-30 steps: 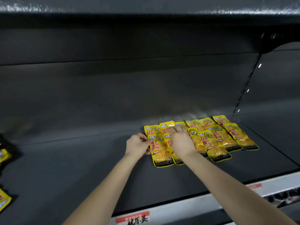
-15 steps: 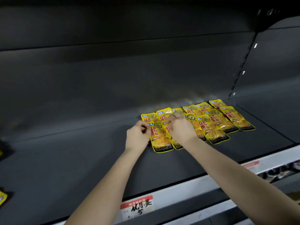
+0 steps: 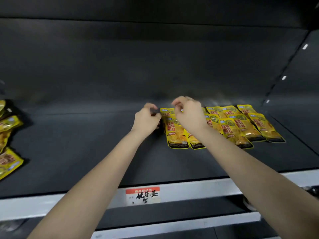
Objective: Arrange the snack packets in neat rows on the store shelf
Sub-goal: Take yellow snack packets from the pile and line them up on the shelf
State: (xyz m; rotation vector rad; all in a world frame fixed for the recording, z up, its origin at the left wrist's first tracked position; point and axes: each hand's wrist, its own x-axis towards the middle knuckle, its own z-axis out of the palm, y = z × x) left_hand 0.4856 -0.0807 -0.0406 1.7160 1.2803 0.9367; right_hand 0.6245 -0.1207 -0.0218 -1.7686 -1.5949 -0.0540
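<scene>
In the head view, a row of yellow snack packets (image 3: 224, 125) was seen lying flat on the dark shelf (image 3: 86, 152), overlapped like tiles and running from the middle of the view toward 3 o'clock. The left hand (image 3: 146, 121) was held at the row's 9 o'clock end, just beside the leftmost packet (image 3: 176, 133). Its fingers were curled, with the fingertips at that packet's far left corner; whether the corner was pinched could not be told.

The right hand (image 3: 188, 114) was raised over the near-left part of the row, so that the tops of several packets were hidden behind it. Its fingers were curled narrow, thumb and forefinger close together, and no packet was seen held between them. The rest of the row was left uncovered from 2 to 4 o'clock of this hand.

A loose heap of packets (image 3: 8, 135) was seen at the 9 o'clock edge of the view, well apart from both hands. On the grey front rail (image 3: 198, 187), at 6 o'clock of the hands, a handwritten price label (image 3: 143, 195) was fixed.
</scene>
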